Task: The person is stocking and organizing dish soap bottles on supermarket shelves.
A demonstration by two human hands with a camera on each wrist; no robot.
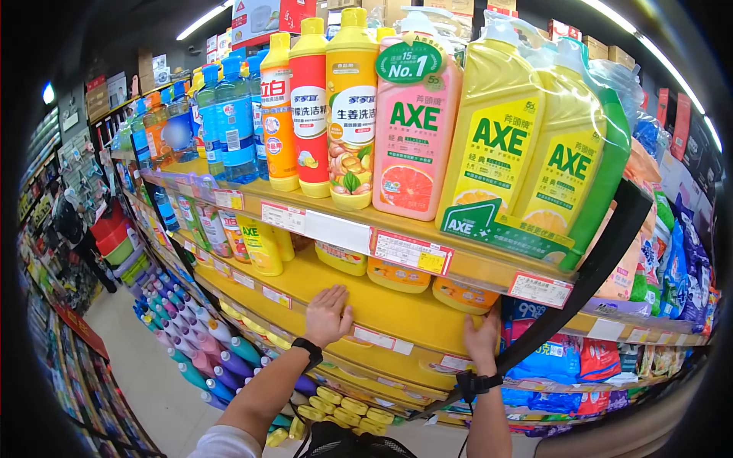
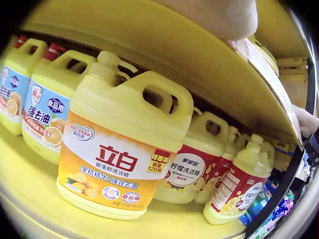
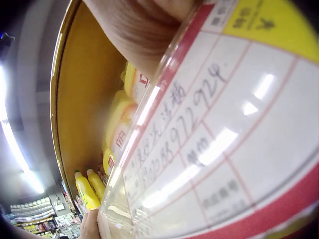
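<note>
In the head view my left hand (image 1: 328, 314) rests with extended fingers on the yellow middle shelf (image 1: 301, 281), right of a yellow AXE bottle (image 1: 260, 246). My right hand (image 1: 481, 343) is at the shelf's front edge near the black post, fingers pointing up, holding nothing visible. The left wrist view has part of my left hand (image 2: 219, 17) above a lower shelf of large yellow jugs (image 2: 119, 154). A handwritten price label (image 3: 199, 129) fills much of the right wrist view, beside my right hand (image 3: 144, 30).
Dish soap bottles (image 1: 416, 126) line the top shelf. Orange-labelled jugs (image 1: 398, 275) stand back on the middle shelf. A black post (image 1: 592, 256) slants at the right, beside bagged goods (image 1: 676, 267). Coloured bottles (image 1: 217, 347) stand low left; a person (image 1: 76, 229) is in the aisle.
</note>
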